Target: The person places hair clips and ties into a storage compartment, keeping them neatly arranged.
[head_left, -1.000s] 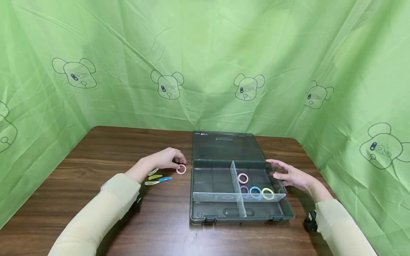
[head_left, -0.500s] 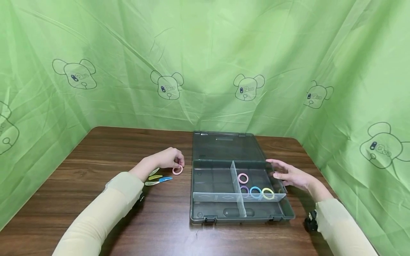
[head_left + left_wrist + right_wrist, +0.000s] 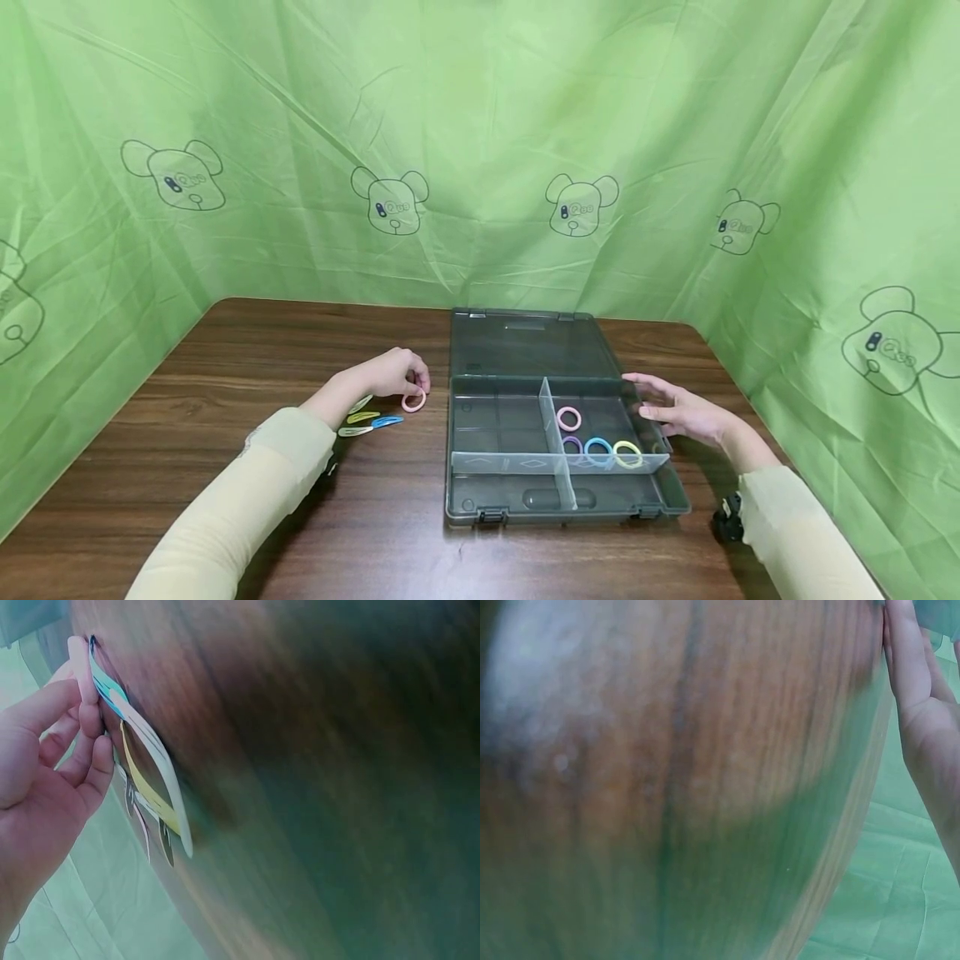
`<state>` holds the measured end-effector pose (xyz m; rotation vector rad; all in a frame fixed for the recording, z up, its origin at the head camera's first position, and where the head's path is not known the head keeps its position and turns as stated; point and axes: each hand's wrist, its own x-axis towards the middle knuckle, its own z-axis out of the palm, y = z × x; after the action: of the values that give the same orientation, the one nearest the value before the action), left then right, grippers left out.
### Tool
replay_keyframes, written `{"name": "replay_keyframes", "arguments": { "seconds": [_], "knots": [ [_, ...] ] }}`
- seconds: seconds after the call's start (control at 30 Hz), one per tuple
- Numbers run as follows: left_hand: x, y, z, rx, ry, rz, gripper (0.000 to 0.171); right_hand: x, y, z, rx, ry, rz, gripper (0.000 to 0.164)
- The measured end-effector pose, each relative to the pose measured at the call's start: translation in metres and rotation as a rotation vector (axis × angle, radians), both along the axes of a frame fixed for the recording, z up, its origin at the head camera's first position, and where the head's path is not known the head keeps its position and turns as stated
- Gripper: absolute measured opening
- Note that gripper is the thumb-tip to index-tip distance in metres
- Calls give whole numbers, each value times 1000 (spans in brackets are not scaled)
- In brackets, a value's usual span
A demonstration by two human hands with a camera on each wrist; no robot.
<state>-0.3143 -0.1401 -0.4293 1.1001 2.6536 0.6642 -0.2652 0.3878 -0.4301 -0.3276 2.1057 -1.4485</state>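
Left hand (image 3: 390, 372) pinches the pink ring (image 3: 84, 667); lift toward the worktop's right edge (image 3: 714, 367), clear of the clips (image 3: 363, 416), right hand (image 3: 688, 412), fingers extended, bracing the box (image 3: 517, 516)

Creased green cloth (image 3: 480, 100), printed with round-eared animal heads (image 3: 582, 215), hung from nine o'clock through twelve to three. Seen from its middle, the brown wood-grained table (image 3: 247, 367) had rounded corners at ten and two; pale light glossed it toward six.

A pink ring (image 3: 83, 670) pinched in the left grip (image 3: 396, 372), beside an open translucent gray box (image 3: 497, 417), lid (image 3: 534, 346) laid back, pink, purple, blue and yellow rings (image 3: 587, 451) in its far right compartment (image 3: 606, 410)
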Motion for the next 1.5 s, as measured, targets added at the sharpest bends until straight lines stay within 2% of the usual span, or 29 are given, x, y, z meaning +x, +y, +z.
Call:
{"name": "replay_keyframes", "arguments": {
  "seconds": [0.27, 0.73, 0.93, 1.2, 1.5],
  "knots": [
    [3, 2, 1, 9, -11, 20, 8, 0, 1, -2, -3, -1, 11, 63],
    [9, 6, 11, -4, 9, 4, 10, 1, -1, 1, 11, 6, 10, 63],
    [16, 10, 24, 41, 18, 38, 10, 1, 0, 1, 2, 9, 13, 63],
    [25, 15, 45, 50, 110, 67, 6, 2, 0, 1, 22, 3, -6, 62],
    [33, 27, 64, 88, 143, 105, 8, 1, 1, 1, 10, -2, -11, 63]
  ]
}}
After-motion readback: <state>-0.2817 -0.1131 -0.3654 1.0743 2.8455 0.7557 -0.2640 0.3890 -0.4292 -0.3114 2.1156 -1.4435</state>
